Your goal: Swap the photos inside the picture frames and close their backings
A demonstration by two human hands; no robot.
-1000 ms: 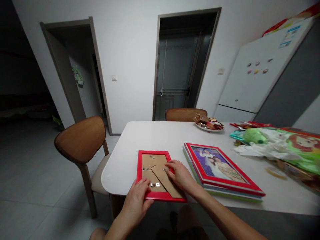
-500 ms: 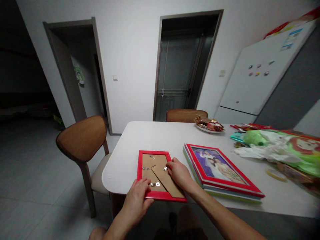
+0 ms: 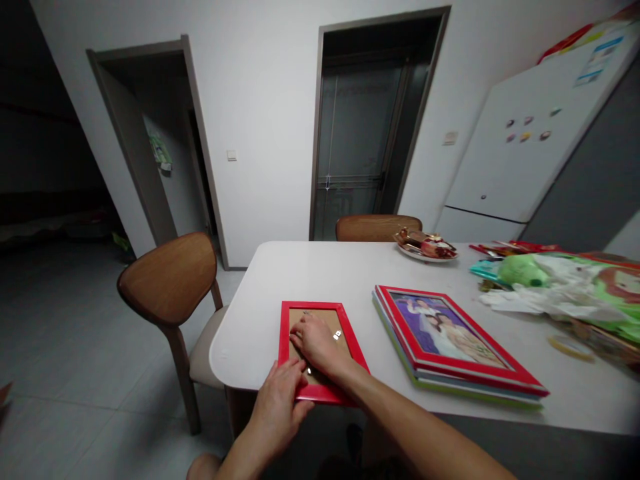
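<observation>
A red picture frame (image 3: 354, 341) lies face down near the table's front edge, its brown backing board (image 3: 327, 321) upward. My left hand (image 3: 283, 390) grips its near left corner, fingers on top and thumb along the front edge. Over the board, my right hand (image 3: 316, 341) has its fingers bent and pressed together at the left inner edge. They cover the spot where a metal clip showed before. Another metal clip (image 3: 337, 335) is visible at the right side. The board's stand leg is mostly hidden under my right hand and forearm.
To the right lies a stack of picture frames (image 3: 460, 371), a red one with a photo on top. Beyond are a plate (image 3: 427, 256) of wrapped items, a green bag (image 3: 615, 313) and a tape roll (image 3: 571, 348). A wooden chair (image 3: 173, 283) stands left.
My right hand has moved left across the backing board, from the right clip to the left inner edge. My left hand keeps its hold on the corner. The view has shifted slightly.
</observation>
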